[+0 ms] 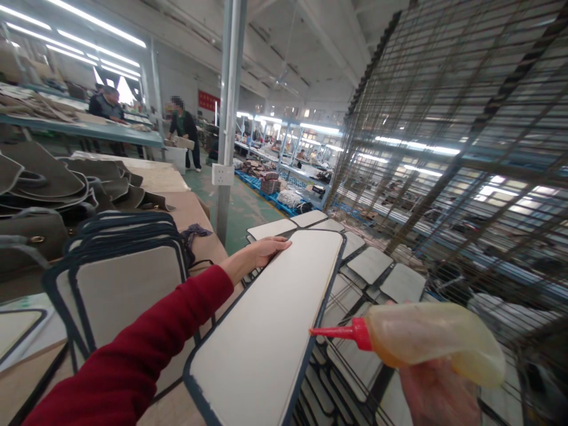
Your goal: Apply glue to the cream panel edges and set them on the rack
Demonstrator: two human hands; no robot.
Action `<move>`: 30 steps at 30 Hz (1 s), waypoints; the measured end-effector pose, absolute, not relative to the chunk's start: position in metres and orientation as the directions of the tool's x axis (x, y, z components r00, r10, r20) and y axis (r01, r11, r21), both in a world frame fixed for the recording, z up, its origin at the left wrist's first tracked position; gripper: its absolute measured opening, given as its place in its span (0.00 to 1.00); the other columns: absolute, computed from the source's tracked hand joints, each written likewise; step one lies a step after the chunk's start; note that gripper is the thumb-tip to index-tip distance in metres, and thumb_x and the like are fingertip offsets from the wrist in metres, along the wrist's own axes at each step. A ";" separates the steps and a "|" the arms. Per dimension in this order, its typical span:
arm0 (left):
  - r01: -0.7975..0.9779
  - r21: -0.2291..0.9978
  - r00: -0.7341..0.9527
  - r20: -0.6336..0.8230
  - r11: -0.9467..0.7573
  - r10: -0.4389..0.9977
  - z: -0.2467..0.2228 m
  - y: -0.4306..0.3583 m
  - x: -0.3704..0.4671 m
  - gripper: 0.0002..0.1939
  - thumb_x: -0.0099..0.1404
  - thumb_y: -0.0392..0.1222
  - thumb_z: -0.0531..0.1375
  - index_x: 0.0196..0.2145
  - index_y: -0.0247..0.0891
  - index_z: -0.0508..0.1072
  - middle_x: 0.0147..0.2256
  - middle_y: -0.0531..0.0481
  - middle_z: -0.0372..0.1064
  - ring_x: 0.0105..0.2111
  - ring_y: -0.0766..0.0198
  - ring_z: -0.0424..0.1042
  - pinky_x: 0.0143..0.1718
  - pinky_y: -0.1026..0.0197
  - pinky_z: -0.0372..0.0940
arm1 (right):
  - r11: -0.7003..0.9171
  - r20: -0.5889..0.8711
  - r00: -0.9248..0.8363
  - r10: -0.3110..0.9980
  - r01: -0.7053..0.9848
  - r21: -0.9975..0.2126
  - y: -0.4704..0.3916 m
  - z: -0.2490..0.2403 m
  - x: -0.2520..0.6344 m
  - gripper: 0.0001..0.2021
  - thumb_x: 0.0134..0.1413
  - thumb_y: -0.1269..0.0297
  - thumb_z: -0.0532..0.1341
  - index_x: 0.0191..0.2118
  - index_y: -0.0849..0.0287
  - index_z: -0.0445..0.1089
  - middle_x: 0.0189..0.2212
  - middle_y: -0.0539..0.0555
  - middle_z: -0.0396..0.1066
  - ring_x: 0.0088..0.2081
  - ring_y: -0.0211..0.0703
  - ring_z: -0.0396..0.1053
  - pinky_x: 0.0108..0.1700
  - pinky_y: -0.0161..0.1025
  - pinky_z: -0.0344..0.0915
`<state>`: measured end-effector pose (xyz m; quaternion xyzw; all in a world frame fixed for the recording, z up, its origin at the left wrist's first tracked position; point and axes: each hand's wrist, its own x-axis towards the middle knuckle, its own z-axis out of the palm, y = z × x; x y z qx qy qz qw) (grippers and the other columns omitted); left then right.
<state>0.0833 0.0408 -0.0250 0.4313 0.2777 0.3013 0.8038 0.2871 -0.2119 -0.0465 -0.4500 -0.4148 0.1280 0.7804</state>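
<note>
A bent, translucent plastic squeeze bottle (428, 332) of yellowish liquid is gripped in the right hand (439, 390), just right of a long white panel (275, 316) with rounded corners and dark blue edging. The tip of its tapered red plastic nozzle (344, 334) is at the panel's right edge; I cannot tell whether they touch. The left hand (261, 251) holds the panel's left edge near its far end. Left of the panel stand stacked pale, dark-edged boards (131, 290).
</note>
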 end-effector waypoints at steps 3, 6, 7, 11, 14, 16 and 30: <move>-0.240 0.860 0.657 -0.197 0.450 0.728 -0.025 0.043 0.085 0.01 0.61 0.30 0.59 0.31 0.31 0.71 0.23 0.47 0.73 0.21 0.64 0.73 0.26 0.63 0.69 | 0.542 0.481 0.642 0.597 0.119 -0.832 -0.214 -0.050 0.290 0.22 0.46 0.58 0.67 0.50 0.52 0.69 0.49 0.55 0.70 0.46 0.53 0.71 0.42 0.46 0.74; -0.241 0.859 0.644 -0.208 0.453 0.737 -0.026 0.046 0.087 0.04 0.63 0.29 0.57 0.30 0.31 0.71 0.22 0.47 0.73 0.20 0.65 0.72 0.25 0.63 0.69 | 0.548 0.415 0.727 0.547 0.064 -0.834 -0.214 -0.049 0.288 0.26 0.45 0.54 0.66 0.52 0.51 0.67 0.51 0.54 0.69 0.46 0.54 0.71 0.39 0.46 0.75; -0.243 0.858 0.639 -0.210 0.453 0.740 -0.026 0.047 0.087 0.04 0.63 0.29 0.57 0.30 0.31 0.71 0.22 0.47 0.73 0.20 0.65 0.72 0.26 0.63 0.69 | 0.552 0.405 0.746 0.528 0.062 -0.832 -0.213 -0.049 0.288 0.27 0.45 0.53 0.66 0.53 0.51 0.66 0.51 0.54 0.69 0.46 0.54 0.71 0.38 0.47 0.76; -0.253 0.854 0.633 -0.209 0.455 0.745 -0.028 0.051 0.087 0.02 0.59 0.30 0.62 0.29 0.31 0.71 0.22 0.48 0.73 0.20 0.64 0.72 0.26 0.63 0.69 | 0.533 0.447 0.707 0.549 0.117 -0.838 -0.212 -0.052 0.292 0.25 0.44 0.52 0.66 0.51 0.51 0.68 0.48 0.57 0.71 0.44 0.59 0.71 0.38 0.54 0.75; -0.258 0.852 0.629 -0.210 0.456 0.749 -0.031 0.056 0.087 0.03 0.58 0.30 0.63 0.30 0.32 0.71 0.22 0.48 0.73 0.20 0.63 0.72 0.24 0.63 0.69 | 0.508 0.455 0.695 0.557 0.148 -0.848 -0.214 -0.055 0.298 0.24 0.45 0.52 0.65 0.50 0.50 0.68 0.46 0.57 0.72 0.43 0.59 0.71 0.38 0.56 0.74; -0.261 0.852 0.622 -0.212 0.455 0.754 -0.032 0.059 0.087 0.03 0.59 0.30 0.62 0.30 0.32 0.70 0.21 0.49 0.73 0.19 0.64 0.72 0.24 0.63 0.69 | 0.492 0.449 0.699 0.556 0.159 -0.856 -0.215 -0.057 0.300 0.24 0.47 0.50 0.64 0.51 0.49 0.67 0.46 0.56 0.71 0.43 0.58 0.71 0.38 0.55 0.74; -0.252 0.845 0.599 -0.247 0.472 0.762 -0.036 0.072 0.083 0.04 0.63 0.30 0.58 0.36 0.30 0.72 0.22 0.48 0.74 0.18 0.64 0.71 0.25 0.63 0.68 | 0.287 0.473 0.733 0.488 0.377 -0.881 -0.228 -0.067 0.312 0.19 0.27 0.52 0.73 0.32 0.49 0.73 0.30 0.53 0.73 0.43 0.59 0.70 0.44 0.55 0.71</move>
